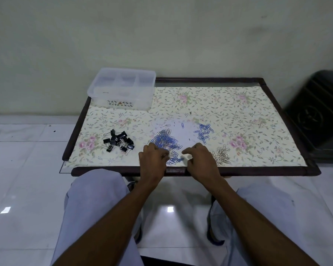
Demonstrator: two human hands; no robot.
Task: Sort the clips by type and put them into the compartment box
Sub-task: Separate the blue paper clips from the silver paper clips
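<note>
Where both hands rest — mixed clip pile [166, 144] touches left fingers [152, 147].

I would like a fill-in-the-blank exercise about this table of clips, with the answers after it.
1. The binder clips are ____ in colour.
2. The clear box stands at the table's far ____ corner.
3. Both hands, left and right, work at the mixed pile of silver and ____ paper clips.
4. The silver pile lies beside the ____ hand.

Answers: black; left; blue; right
</note>
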